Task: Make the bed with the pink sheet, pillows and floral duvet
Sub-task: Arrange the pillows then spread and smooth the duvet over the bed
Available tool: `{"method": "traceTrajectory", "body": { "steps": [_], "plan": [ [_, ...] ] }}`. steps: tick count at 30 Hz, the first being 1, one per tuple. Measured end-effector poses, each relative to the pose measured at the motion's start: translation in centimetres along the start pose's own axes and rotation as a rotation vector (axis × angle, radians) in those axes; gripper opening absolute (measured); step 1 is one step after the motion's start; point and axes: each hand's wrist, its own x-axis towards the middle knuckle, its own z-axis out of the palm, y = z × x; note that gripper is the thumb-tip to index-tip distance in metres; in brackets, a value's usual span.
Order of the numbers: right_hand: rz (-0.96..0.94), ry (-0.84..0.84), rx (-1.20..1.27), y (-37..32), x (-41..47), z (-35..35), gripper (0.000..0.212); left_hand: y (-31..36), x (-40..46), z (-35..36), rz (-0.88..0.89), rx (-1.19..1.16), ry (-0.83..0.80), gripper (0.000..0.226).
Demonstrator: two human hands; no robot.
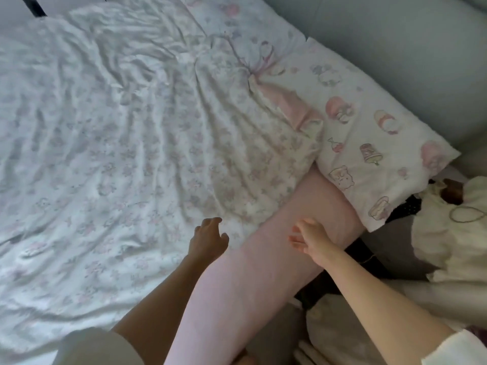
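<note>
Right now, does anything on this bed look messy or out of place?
Yes. The floral duvet is heavily wrinkled and bunched near the printed pillow, its corner folded back. A strip of pink sheet lies uncovered along the bed's near edge.

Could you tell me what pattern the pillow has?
The pillow is white with pink cartoon prints, seen in the head view.

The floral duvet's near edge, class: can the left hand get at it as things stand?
Probably yes. The left hand hovers open right at the edge of the floral duvet, beside the bare pink sheet. Nothing lies between them.
</note>
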Motion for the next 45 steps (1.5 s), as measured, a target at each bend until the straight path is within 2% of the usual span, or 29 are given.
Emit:
{"method": "traceTrajectory", "body": {
  "steps": [3, 8, 10, 14, 16, 19, 21, 24, 26, 28, 31, 37, 45],
  "plan": [
    [0.021, 0.0, 0.003, -0.9, 6.4, 1.5, 0.013, 0.4, 5.0, 1.7, 0.021, 0.136, 0.003, 0.063],
    [0.031, -0.027, -0.016, -1.5, 14.2, 2.7, 0.006, -0.3, 10.6, 5.0, -0.008, 0.282, -0.136, 0.098],
    [0.019, -0.049, -0.033, -1.6, 16.4, 2.9, 0.003, -1.0, 11.9, 6.1, -0.032, 0.325, -0.115, 0.106],
    [-0.102, -0.047, 0.016, -2.5, 19.9, 3.0, 0.04, -1.2, 12.4, 7.3, -0.034, 0.436, -0.018, 0.106],
    [-0.089, -0.063, 0.1, -3.4, 21.5, 3.5, 0.055, -1.2, 12.4, 7.7, -0.046, 0.486, -0.007, 0.109],
    [-0.024, -0.057, 0.189, -4.3, 23.1, 4.3, 0.053, -1.0, 12.1, 8.2, -0.075, 0.547, -0.012, 0.113],
    [-0.004, -0.032, 0.21, -4.4, 23.8, 5.0, 0.047, -0.8, 11.7, 8.2, -0.079, 0.523, 0.04, 0.101],
    [-0.044, -0.002, 0.135, -4.3, 23.6, 5.6, 0.048, -0.4, 11.4, 6.9, -0.049, 0.409, 0.155, 0.073],
    [-0.141, 0.031, 0.021, -4.0, 22.6, 5.2, 0.048, 0.2, 10.6, 5.4, -0.052, 0.284, 0.169, 0.066],
    [-0.225, 0.05, -0.072, -4.0, 20.7, 4.3, 0.048, 1.4, 9.2, 3.8, -0.072, 0.269, 0.158, 0.066],
    [-0.285, 0.046, -0.072, -4.0, 18.0, 2.9, 0.049, 3.0, 5.9, 2.7, -0.081, 0.297, 0.199, 0.067],
    [-0.39, -0.093, -0.096, -2.8, 10.7, -1.8, 0.048, 5.4, -1.9, 1.5, -0.073, 0.31, 0.285, 0.065],
    [-0.404, -0.186, -0.013, -1.5, 2.2, -7.9, 0.046, 8.5, -10.0, 1.4, -0.08, 0.373, 0.255, 0.067]
  ]
}}
